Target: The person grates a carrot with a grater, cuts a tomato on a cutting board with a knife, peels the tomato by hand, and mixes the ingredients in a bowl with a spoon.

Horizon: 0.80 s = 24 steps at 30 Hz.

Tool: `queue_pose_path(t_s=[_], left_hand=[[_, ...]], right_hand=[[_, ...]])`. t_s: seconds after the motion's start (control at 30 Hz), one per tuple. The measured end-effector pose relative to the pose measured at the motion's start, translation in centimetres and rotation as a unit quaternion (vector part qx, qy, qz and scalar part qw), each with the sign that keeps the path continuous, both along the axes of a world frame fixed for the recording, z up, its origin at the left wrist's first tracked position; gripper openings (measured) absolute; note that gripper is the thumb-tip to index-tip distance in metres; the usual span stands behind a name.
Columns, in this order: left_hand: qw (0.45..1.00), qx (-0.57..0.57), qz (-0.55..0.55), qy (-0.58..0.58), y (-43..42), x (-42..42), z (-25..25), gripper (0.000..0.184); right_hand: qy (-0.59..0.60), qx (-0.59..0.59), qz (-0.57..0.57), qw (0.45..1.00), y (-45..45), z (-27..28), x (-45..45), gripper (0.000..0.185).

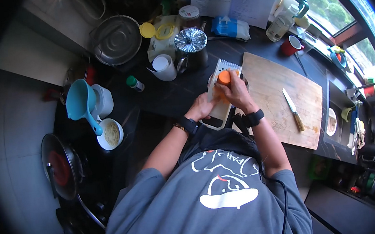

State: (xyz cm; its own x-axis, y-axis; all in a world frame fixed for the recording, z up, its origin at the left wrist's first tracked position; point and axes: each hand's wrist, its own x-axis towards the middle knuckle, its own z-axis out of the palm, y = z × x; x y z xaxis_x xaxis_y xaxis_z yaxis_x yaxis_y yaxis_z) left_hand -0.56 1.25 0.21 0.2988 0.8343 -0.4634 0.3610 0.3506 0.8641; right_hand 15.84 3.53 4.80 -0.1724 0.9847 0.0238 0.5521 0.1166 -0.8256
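At upper centre, curl your right fingers [235, 84], pinching the carrot [224, 77], clear of the grater [219, 113] your left fingers [207, 103] clasp.

Knife [294, 110] on board [263, 82], right of grater [219, 110]

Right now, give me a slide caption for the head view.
Left hand on a white grater, right hand holding an orange piece against it, beside a cutting board with a knife.

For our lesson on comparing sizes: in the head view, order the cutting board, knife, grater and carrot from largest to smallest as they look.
1. Cutting board
2. Grater, partly covered
3. Knife
4. Carrot, also partly covered
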Motion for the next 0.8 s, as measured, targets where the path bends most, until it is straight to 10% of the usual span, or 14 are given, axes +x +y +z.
queue_pose_path(t_s=[0.43,0.8], left_hand=[[1.000,-0.013,-0.014,0.016,0.1,0.1,0.5,0.049],[1.000,-0.020,-0.005,0.022,-0.7,0.3,0.3,0.044]], right_hand=[[-0.031,0.142,0.033,0.989,-0.6,-1.4,-0.4,0.044],[-0.014,0.042,0.013,0.999,0.6,-1.0,1.5,0.044]])
